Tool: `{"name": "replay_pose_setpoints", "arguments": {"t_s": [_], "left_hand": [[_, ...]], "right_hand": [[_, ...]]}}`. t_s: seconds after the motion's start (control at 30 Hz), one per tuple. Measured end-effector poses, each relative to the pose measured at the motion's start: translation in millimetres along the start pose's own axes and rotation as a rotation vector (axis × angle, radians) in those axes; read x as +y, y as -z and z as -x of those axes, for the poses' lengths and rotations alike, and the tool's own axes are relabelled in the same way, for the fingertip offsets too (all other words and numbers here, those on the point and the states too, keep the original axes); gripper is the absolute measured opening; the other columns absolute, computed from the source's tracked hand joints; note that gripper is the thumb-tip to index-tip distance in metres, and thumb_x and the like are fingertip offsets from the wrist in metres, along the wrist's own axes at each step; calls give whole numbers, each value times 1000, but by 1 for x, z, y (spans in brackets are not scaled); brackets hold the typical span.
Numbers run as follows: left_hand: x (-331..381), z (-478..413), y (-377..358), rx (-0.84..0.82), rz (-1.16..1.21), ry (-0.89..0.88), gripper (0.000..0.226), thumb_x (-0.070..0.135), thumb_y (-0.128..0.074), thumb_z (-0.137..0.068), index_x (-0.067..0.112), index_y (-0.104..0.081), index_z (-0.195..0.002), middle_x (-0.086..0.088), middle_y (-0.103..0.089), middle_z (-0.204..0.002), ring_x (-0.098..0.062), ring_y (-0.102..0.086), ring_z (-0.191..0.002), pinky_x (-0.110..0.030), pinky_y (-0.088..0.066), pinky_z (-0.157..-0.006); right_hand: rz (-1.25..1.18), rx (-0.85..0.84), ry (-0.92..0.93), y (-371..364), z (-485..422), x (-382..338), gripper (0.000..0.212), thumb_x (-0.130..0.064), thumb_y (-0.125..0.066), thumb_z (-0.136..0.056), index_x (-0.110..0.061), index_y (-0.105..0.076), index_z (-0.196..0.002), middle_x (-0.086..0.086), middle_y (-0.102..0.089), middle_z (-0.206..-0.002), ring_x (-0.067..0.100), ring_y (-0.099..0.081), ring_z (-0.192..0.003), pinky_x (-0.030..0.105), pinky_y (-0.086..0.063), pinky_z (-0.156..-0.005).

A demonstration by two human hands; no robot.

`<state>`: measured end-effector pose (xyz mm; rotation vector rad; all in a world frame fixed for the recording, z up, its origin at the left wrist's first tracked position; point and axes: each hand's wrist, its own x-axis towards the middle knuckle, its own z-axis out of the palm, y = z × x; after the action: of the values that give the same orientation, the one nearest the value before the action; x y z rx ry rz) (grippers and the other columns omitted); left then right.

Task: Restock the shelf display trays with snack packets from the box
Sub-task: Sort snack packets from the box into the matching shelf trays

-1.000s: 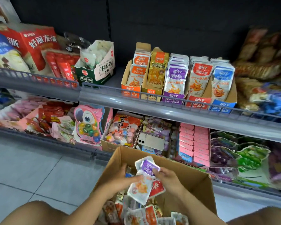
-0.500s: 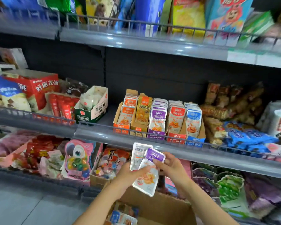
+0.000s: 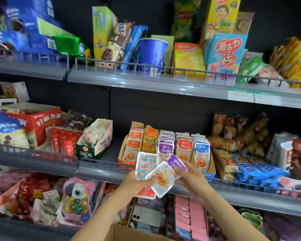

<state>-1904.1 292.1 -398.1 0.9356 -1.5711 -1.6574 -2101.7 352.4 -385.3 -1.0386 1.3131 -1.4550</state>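
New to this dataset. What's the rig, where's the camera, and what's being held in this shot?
No robot: one camera worn on a person's head looks forward and down at two bare hands. The left hand holds a fan of small silver foil snack packets; the right hand pinches the purple-topped foil packet in front. Behind, on the grey middle shelf, a brown cardboard display tray holds rows of like packets in orange, gold, purple, red and blue. The brown cardboard box edge shows at the bottom.
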Motion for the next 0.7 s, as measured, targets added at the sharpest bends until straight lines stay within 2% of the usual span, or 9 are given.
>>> {"name": "replay_pose_setpoints", "arguments": {"t_s": [0.07,0.13,0.23,0.37,0.47,0.57,0.67,0.7], "left_hand": [[0,-10,1,37,0,20,31,23,-75,-79,19,-65,-108,-1,-72,-105,-14,-69,-93,-27,-53,-83],[1,-18,5,114,16,47,24,31,-66,-85,21,-62,-107,-1,-72,-102,-16,-69,-91,-28,-53,-80],[1,-28,15,156,43,67,17,35,-59,-90,26,-58,-105,-1,-71,-102,-18,-69,-90,-29,-53,-78],[-1,-36,24,188,46,70,21,31,-61,-90,27,-56,-109,-5,-70,-106,-22,-68,-93,-35,-54,-84],[-4,-40,23,178,11,70,22,30,-63,-88,30,-57,-109,-3,-71,-104,-20,-69,-90,-31,-55,-76],[-7,-45,22,188,-31,79,22,30,-66,-86,29,-58,-106,-1,-71,-100,-18,-70,-87,-28,-54,-71],[-10,-53,22,202,-69,83,23,30,-67,-85,29,-57,-106,0,-70,-102,-18,-69,-88,-28,-54,-72],[-10,-54,21,208,-70,85,25,30,-67,-85,29,-57,-108,1,-70,-102,-17,-69,-88,-27,-53,-71]], "right_hand": [[112,54,42,4,-7,-5,30,-12,-64,-87,-18,-59,-116,5,-73,-99,18,-71,-88,29,-57,-70],[146,101,95,9,-18,-12,29,-12,-65,-87,-22,-59,-114,6,-71,-104,19,-71,-90,31,-58,-69],[186,208,188,22,-44,-29,24,-12,-64,-88,-29,-58,-104,10,-67,-109,25,-68,-95,43,-58,-79],[343,305,291,27,-82,-48,31,-18,-63,-89,-26,-51,-116,3,-63,-109,18,-64,-97,33,-56,-79],[559,264,322,23,-106,-45,38,-16,-63,-89,-19,-51,-124,-1,-59,-110,13,-60,-98,20,-52,-71],[735,147,287,21,-121,-30,42,-14,-64,-88,-16,-52,-128,3,-60,-120,16,-60,-106,24,-52,-81],[924,47,244,19,-123,-13,47,-18,-68,-86,-17,-51,-130,0,-58,-124,11,-58,-102,11,-46,-75],[962,46,237,19,-123,-8,51,-20,-70,-84,-18,-49,-131,1,-58,-125,13,-58,-105,13,-47,-78]]}}
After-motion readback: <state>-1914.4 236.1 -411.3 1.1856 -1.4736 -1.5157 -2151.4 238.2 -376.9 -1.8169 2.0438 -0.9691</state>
